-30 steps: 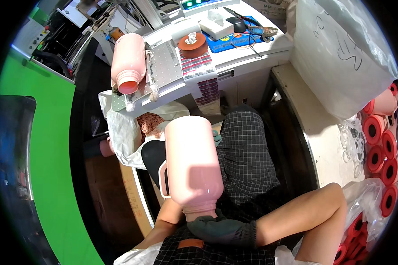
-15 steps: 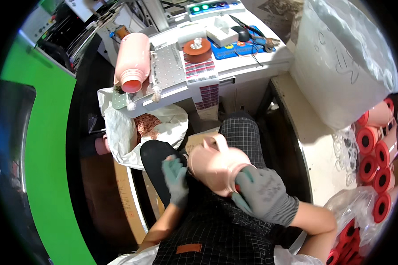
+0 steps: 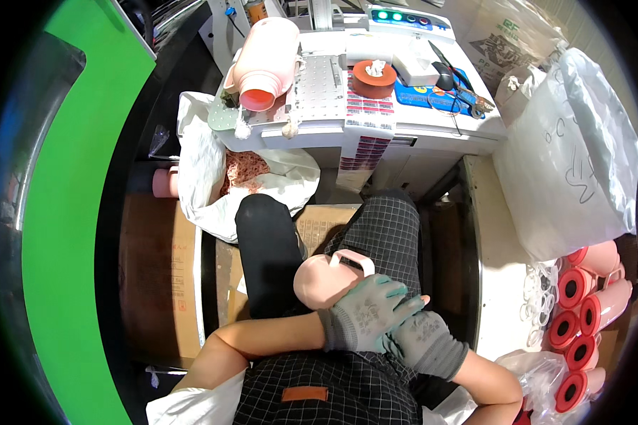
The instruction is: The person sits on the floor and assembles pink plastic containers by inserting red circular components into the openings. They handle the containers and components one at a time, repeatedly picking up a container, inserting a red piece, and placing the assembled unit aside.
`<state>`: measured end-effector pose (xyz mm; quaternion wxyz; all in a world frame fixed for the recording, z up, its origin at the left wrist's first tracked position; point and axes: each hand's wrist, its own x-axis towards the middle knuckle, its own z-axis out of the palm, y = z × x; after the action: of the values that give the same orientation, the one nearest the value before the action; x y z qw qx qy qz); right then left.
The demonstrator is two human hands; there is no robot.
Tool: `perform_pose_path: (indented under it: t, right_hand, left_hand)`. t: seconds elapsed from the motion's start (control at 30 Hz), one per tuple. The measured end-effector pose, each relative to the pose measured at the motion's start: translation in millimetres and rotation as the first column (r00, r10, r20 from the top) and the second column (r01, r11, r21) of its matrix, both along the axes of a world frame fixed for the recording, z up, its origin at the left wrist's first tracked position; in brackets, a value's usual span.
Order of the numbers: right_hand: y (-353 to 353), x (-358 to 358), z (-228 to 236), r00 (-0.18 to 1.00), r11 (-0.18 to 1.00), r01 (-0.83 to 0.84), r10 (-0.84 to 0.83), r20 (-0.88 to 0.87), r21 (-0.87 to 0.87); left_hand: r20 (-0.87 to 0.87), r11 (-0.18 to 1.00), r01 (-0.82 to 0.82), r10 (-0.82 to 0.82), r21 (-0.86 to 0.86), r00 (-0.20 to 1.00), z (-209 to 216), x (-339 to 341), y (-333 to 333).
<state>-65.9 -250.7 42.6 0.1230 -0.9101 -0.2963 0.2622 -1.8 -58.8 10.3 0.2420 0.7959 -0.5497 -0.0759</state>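
Big change vs half a second ago: left hand (image 3: 368, 312) was off to side of pink bottle (image 3: 319, 283), now crossed over its near end, meeting right hand (image 3: 424, 345). Left fingers (image 3: 395, 290) nearly straight, slightly spread, draped toward right hand, touching bottle; actual grip, can't tell. Right fingers mostly hidden underneath, can't tell if clenched. Bottle just left of and beyond fingers, handle (image 3: 354, 259) up top.

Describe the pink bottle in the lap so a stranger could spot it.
Start at the black checked apron, bottom centre. Just above it, the left hand and right hand meet at a pink bottle with its rounded end and loop handle showing. Only it is at the hands; another bottle lies on the white bench.
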Motion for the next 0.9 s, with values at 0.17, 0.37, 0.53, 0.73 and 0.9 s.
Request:
perform_pose_path:
  t: [0.17, 0.37, 0.53, 0.73, 0.9]
  right_hand:
    - [3.0, -10.4, 0.7, 0.868, 0.963, -0.087, -0.052, 0.494, 0.254]
    - [-44.7, -11.8, 1.1, -0.09, 0.059, -0.086, -0.995, 0.051, 0.995]
    - [91.8, 116.1, -21.3, 0.765, 0.554, 0.165, -0.595, 0.249, 0.816]
    - [109.4, 142.9, -90.5, 0.655, -0.084, 0.69, -0.35, -0.67, 0.718]
    - [84.9, 56.1, -134.8, 0.186, -0.047, 0.982, 0.027, -0.982, 0.184]
  left_hand:
    - [-0.112, 0.952, -0.134, 0.107, -0.274, 0.988, 10.8, 15.2, 31.3]
    - [-0.466, 0.883, -0.246, 0.035, -0.4, 0.884, 10.2, 30.5, 103.5]
    - [-0.252, 0.922, -0.155, 0.066, -0.354, 0.966, 41.6, 11.3, 115.1]
    - [-0.635, 0.368, -0.63, 0.126, -0.683, 0.762, 14.3, -38.8, 203.3]
    - [-0.86, -0.043, -0.996, -0.508, 0.072, -0.04, -3.2, -68.4, 259.6]
